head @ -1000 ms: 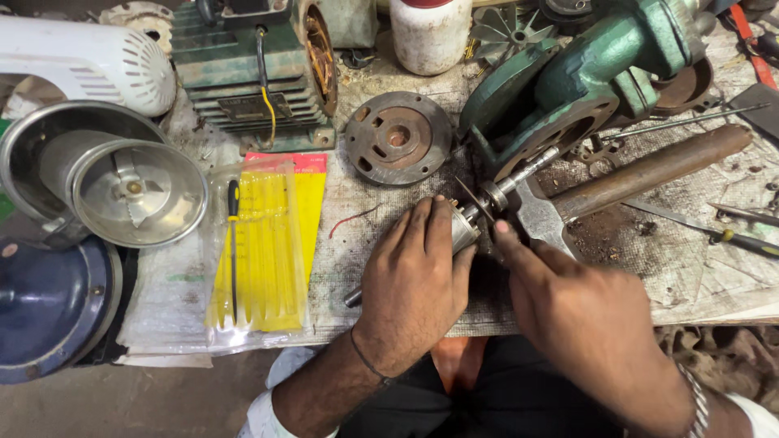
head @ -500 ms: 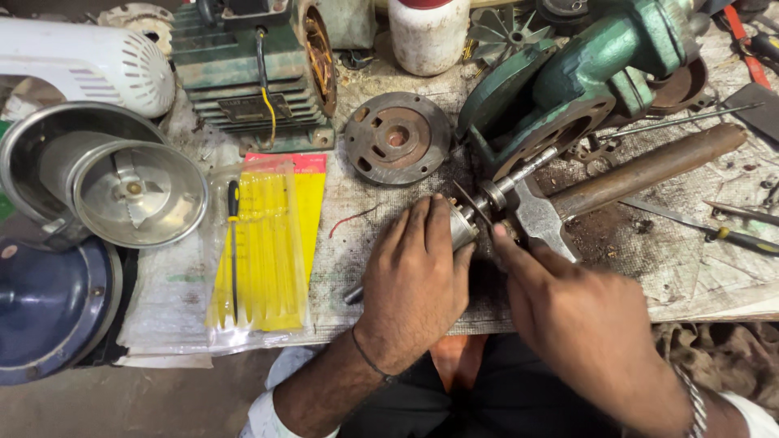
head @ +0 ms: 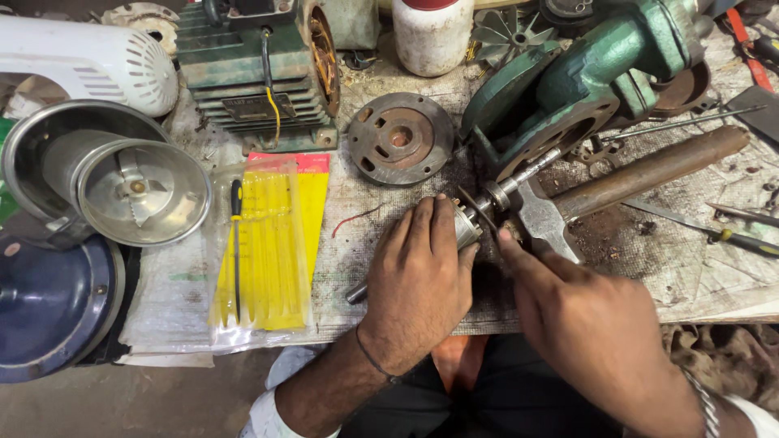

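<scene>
My left hand [head: 418, 280] is closed over a metal rotor shaft [head: 475, 219] that lies across the grimy bench, its thin end [head: 355, 293] sticking out under my palm. My right hand [head: 588, 320] reaches in from the right, fingertips touching the shaft's collar [head: 497, 197] beside a hammer head [head: 542, 217]. The hammer's brown wooden handle [head: 649, 172] runs up to the right. The shaft's far tip points at the round opening of a green cast pump housing [head: 596, 77].
A rusty round end plate [head: 400, 138], a green finned motor [head: 260, 77], a white jar [head: 430, 32], a yellow packet with a small screwdriver [head: 268, 243], steel bowls [head: 105, 174], a blue lid [head: 49, 304], a white fan cover [head: 89, 61], loose tools [head: 730, 235] at right.
My right hand has slid a little lower and left along the shaft collar. My left hand and the shaft stay almost still.
</scene>
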`<state>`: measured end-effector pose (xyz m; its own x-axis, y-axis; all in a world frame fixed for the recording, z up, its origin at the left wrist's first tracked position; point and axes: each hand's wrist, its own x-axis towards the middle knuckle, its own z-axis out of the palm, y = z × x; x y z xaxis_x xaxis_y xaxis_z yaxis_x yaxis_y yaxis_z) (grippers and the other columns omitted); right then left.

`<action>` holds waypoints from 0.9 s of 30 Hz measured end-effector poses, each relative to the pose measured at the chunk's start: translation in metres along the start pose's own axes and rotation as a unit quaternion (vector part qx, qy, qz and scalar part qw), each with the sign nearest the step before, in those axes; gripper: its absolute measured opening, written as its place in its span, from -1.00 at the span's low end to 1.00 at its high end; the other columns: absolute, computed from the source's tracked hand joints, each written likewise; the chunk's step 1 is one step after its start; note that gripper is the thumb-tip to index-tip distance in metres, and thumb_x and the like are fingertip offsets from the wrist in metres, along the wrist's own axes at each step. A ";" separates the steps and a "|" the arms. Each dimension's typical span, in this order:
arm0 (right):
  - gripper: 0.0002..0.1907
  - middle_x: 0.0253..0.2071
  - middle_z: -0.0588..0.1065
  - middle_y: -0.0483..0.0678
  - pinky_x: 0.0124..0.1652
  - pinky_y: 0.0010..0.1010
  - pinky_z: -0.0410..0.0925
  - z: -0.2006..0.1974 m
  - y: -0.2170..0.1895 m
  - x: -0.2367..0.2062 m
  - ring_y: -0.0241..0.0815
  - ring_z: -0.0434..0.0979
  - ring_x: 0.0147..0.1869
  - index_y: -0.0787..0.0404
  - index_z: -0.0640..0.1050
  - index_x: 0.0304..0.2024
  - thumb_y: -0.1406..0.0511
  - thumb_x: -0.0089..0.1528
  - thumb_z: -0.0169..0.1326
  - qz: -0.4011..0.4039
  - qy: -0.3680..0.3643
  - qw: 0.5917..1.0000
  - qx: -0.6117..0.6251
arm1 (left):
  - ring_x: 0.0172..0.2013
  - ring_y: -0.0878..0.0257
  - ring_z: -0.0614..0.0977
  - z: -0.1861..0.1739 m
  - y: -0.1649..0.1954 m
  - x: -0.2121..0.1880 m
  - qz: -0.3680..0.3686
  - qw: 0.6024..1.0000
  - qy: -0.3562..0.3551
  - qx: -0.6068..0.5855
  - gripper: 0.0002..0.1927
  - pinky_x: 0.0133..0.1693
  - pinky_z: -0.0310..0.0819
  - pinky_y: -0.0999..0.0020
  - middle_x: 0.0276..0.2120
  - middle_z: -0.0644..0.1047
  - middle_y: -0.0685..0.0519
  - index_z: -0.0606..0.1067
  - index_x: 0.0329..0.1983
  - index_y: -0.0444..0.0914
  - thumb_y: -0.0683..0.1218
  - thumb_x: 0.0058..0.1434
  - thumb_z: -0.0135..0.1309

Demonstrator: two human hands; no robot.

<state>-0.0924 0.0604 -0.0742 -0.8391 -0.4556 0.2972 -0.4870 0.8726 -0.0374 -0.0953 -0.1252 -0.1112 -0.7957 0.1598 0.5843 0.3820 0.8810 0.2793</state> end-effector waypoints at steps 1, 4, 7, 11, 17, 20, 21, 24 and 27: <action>-0.44 -0.46 0.59 -0.03 -0.59 -0.14 0.40 0.002 0.002 -0.003 0.02 0.58 -0.57 -0.04 0.58 0.23 0.20 0.13 0.20 -0.015 0.011 1.000 0.008 | 0.11 -0.21 0.57 0.000 0.000 0.000 0.001 1.000 -0.001 -0.001 -0.36 0.16 0.47 0.05 0.07 0.50 -0.43 0.40 0.17 -0.56 -0.05 0.15 0.25; -0.42 -0.45 0.60 -0.07 -0.58 -0.12 0.41 0.006 0.006 -0.005 0.03 0.56 -0.61 -0.07 0.55 0.30 0.23 0.18 0.17 0.027 -0.018 0.999 -0.013 | 0.11 -0.21 0.58 0.001 0.000 0.000 -0.001 1.000 0.002 -0.004 -0.37 0.16 0.48 0.05 0.06 0.50 -0.43 0.39 0.17 -0.56 -0.05 0.16 0.25; -0.49 -0.46 0.57 -0.04 -0.56 -0.14 0.40 0.003 0.004 -0.002 0.03 0.56 -0.58 0.02 0.55 0.22 0.25 0.18 0.14 0.003 0.012 1.000 -0.014 | 0.09 -0.21 0.59 0.001 0.000 0.001 0.002 1.000 0.001 -0.014 -0.39 0.14 0.50 0.06 0.05 0.51 -0.44 0.40 0.16 -0.54 -0.07 0.16 0.25; -0.46 -0.46 0.59 -0.02 -0.57 -0.11 0.42 -0.007 -0.001 0.002 0.05 0.58 -0.57 -0.10 0.59 0.21 0.20 0.13 0.21 0.002 -0.001 1.000 0.009 | 0.06 -0.21 0.61 -0.001 0.001 0.001 -0.015 0.999 0.002 -0.031 -0.45 0.09 0.54 0.05 0.03 0.52 -0.42 0.42 0.11 -0.50 -0.09 0.15 0.25; -0.47 -0.42 0.60 -0.02 -0.56 -0.11 0.43 -0.001 0.002 -0.004 0.05 0.59 -0.57 -0.09 0.60 0.20 0.20 0.13 0.21 0.016 -0.014 0.999 0.033 | 0.00 -0.22 0.62 -0.003 0.002 0.004 -0.009 0.999 -0.027 -0.024 -0.47 0.02 0.55 0.04 -0.02 0.52 -0.45 0.41 0.08 -0.49 -0.09 0.15 0.26; -0.49 -0.40 0.60 -0.05 -0.56 -0.14 0.44 0.007 0.005 -0.006 0.04 0.60 -0.56 -0.09 0.59 0.19 0.21 0.15 0.20 0.021 -0.013 1.000 0.016 | -0.01 -0.22 0.62 -0.007 0.001 0.003 -0.020 0.998 -0.019 -0.058 -0.48 0.04 0.53 0.04 -0.02 0.53 -0.42 0.40 0.08 -0.49 -0.08 0.17 0.24; -0.47 -0.41 0.59 -0.05 -0.55 -0.15 0.45 0.008 0.005 -0.005 0.03 0.60 -0.56 -0.06 0.59 0.21 0.22 0.15 0.19 0.011 -0.011 1.000 0.015 | -0.01 -0.23 0.62 -0.008 0.000 0.004 -0.022 0.997 -0.016 -0.075 -0.48 0.06 0.53 0.04 -0.02 0.54 -0.40 0.40 0.08 -0.49 -0.07 0.18 0.23; -0.46 -0.40 0.59 -0.06 -0.55 -0.16 0.45 0.008 0.003 -0.004 0.02 0.61 -0.55 -0.04 0.58 0.22 0.23 0.14 0.19 0.007 -0.004 1.000 0.013 | 0.02 -0.23 0.61 -0.009 -0.002 0.003 -0.011 0.996 0.002 -0.093 -0.50 0.09 0.51 0.02 -0.02 0.54 -0.39 0.41 0.08 -0.48 -0.09 0.14 0.20; -0.45 -0.41 0.58 -0.06 -0.56 -0.17 0.45 0.003 -0.001 -0.005 0.00 0.60 -0.55 -0.03 0.58 0.22 0.25 0.13 0.17 0.003 0.002 1.000 0.011 | 0.02 -0.22 0.61 -0.009 -0.002 0.001 -0.012 0.995 0.007 -0.099 -0.52 0.09 0.52 0.02 0.01 0.55 -0.38 0.43 0.09 -0.48 -0.12 0.17 0.23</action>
<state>-0.0882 0.0614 -0.0784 -0.8411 -0.4498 0.3005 -0.4874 0.8711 -0.0603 -0.0931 -0.1307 -0.1044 -0.7999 0.1320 0.5855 0.4484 0.7798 0.4369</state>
